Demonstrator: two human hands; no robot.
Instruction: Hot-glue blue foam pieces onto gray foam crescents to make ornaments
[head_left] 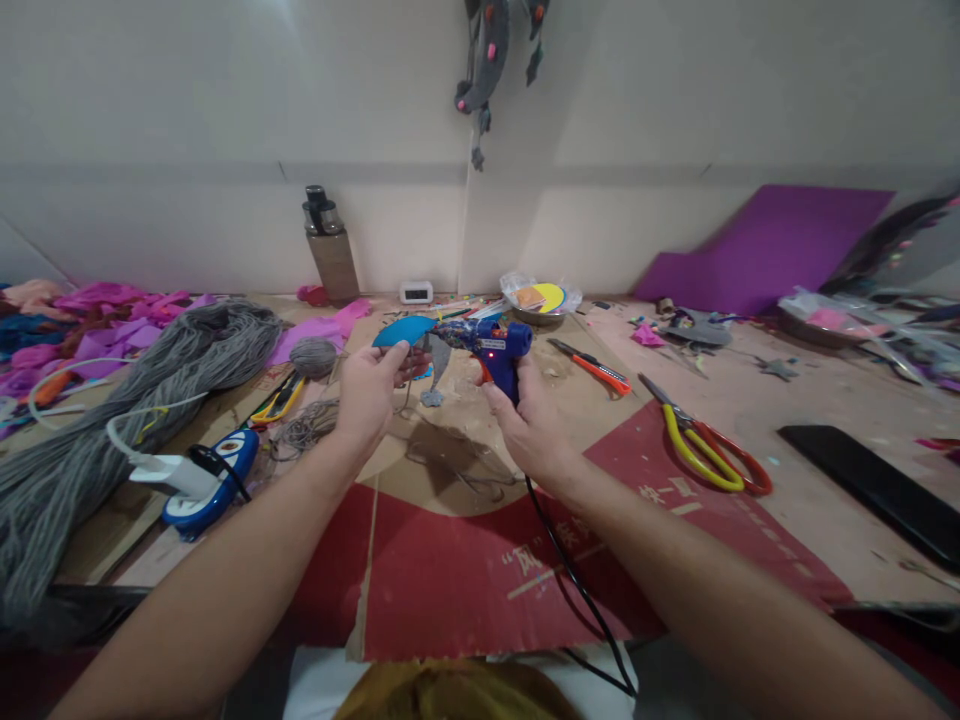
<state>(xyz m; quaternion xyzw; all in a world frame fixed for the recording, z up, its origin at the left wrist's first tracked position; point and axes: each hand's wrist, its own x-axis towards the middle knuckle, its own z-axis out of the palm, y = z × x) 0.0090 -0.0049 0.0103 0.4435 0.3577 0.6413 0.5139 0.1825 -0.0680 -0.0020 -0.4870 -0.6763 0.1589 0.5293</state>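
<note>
My left hand (367,390) pinches a blue curved piece (405,331) that looks like foam or felt, raised above the cardboard. My right hand (529,415) grips the handle of a dark blue hot glue gun (504,345), its small red light lit. The gun's nozzle points left and meets or nearly meets the right end of the blue piece; I cannot tell whether they touch. Below the blue piece hangs a grey shape (439,358) with a small grey star-like piece (431,398) at its lower end. Grey yarn strands trail beneath it.
Red-printed cardboard (465,580) covers the table's middle. To the right are a utility knife (592,368), yellow-and-red scissors (705,440) and a black slab (870,490). A grey yarn hank (172,390), a power strip (214,490) and a yellow cutter (279,398) lie left. The gun's black cord (574,575) hangs over the front edge.
</note>
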